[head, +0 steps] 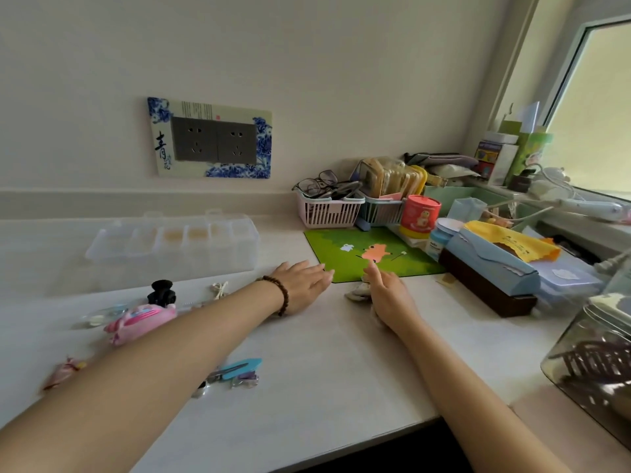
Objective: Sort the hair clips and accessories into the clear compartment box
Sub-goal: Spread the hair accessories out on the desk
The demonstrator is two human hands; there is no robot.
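Both hands reach forward with fingers extended, gripping nothing. Left hand (300, 285) lies flat on the white counter (324, 363). Right hand (386, 291) rests beside a pale accessory (356, 292), fingertips at the green mat (403, 264). Black claw clip (162, 293), pink plush clip (140, 322) and blue clip (239, 368) lie loose at left. Clear compartment box (170, 244) stands behind them, near the wall.

Both bare forearms stretch forward toward the green mat (409, 259). The left hand (302, 285) lies palm down at the mat's near left corner, its fingers straight and close together. The right hand (387, 291) sits just beside it at the mat's near edge, fingers extended, index tip over the mat.
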